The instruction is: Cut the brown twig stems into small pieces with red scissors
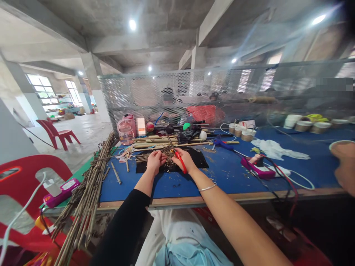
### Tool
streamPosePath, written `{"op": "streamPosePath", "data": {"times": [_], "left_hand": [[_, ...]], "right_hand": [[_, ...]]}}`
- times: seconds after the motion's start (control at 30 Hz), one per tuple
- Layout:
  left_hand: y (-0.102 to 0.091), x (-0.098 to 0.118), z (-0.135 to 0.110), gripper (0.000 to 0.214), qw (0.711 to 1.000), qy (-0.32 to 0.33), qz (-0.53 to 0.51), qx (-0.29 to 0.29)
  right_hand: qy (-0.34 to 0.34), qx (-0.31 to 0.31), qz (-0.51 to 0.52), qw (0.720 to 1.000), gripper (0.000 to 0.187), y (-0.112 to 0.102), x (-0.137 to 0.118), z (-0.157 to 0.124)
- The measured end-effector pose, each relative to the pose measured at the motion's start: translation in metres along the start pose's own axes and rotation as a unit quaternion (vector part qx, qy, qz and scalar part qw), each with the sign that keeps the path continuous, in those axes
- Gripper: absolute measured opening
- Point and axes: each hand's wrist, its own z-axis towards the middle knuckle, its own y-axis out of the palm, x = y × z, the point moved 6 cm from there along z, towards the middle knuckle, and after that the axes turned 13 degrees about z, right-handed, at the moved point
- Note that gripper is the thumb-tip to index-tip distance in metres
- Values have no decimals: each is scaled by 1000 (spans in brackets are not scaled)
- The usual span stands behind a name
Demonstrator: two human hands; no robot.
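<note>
My left hand [155,159] is closed around a bundle of thin dry twigs [151,154] lying on a black mat [199,159] on the blue table [227,177]. My right hand [185,159] grips red-handled scissors [179,157], whose blades point up and left over the twigs. A silver bangle circles my right wrist. Twig scraps litter the mat and the cloth under both hands.
Long bamboo sticks [85,192] lean off the table's left edge. A pink jug [126,131], tape rolls [244,133], a white cloth [274,149], a pink device with cables [257,169] sit on the table. People sit behind the mesh screen [194,92]. Red chairs [58,133] stand left.
</note>
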Motion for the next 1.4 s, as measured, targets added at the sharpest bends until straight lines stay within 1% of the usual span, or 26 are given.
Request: {"op": "streamPosePath", "data": {"times": [0.07, 0.17, 0.3, 0.4, 0.5, 0.53, 0.67, 0.73, 0.83, 0.93, 1.0, 1.07, 1.13, 1.27, 1.4], "left_hand": [[-2, 0, 3, 15, 999, 15, 40, 19], [-4, -1, 6, 14, 996, 44, 75, 28], [-2, 0, 3, 16, 985, 77, 151, 9], [2, 6, -6, 16, 962, 126, 241, -9], [8, 19, -19, 8, 923, 213, 319, -20], [9, 22, -23, 6, 912, 231, 339, -19], [18, 25, -30, 5, 889, 251, 381, -40], [19, 24, -30, 1, 896, 247, 367, -44], [12, 21, -24, 9, 925, 219, 312, -16], [4, 15, -15, 10, 951, 165, 261, 0], [3, 8, -10, 15, 971, 110, 210, -17], [4, 5, -8, 19, 984, 78, 156, -43], [7, 5, -8, 23, 987, 73, 127, -63], [9, 6, -10, 34, 988, 74, 120, -65], [7, 7, -12, 30, 986, 73, 139, -57]], "right_hand": [[6, 16, 0, 1000, 41, -1, 0, 0], [6, 37, -6, 999, 40, -1, -2, -1], [-4, 75, -4, 997, 39, -4, -2, 1], [-8, 112, 20, 993, 41, -12, 3, 3], [2, 132, 41, 990, 46, -18, 10, 5], [8, 131, 47, 990, 47, -18, 12, 6], [25, 121, 79, 989, 47, -17, 13, 5], [30, 114, 91, 989, 45, -14, 13, 5], [39, 98, 112, 988, 45, -11, 15, 6], [24, 100, 97, 990, 51, -13, 16, 7], [5, 108, 67, 992, 48, -17, 16, 8], [-7, 110, 28, 994, 43, -20, 16, 7], [-3, 103, -28, 994, 40, -21, 15, 6], [19, 61, -137, 989, 43, -17, 14, 2], [10, 1, -190, 982, 47, -8, 12, -2]]}}
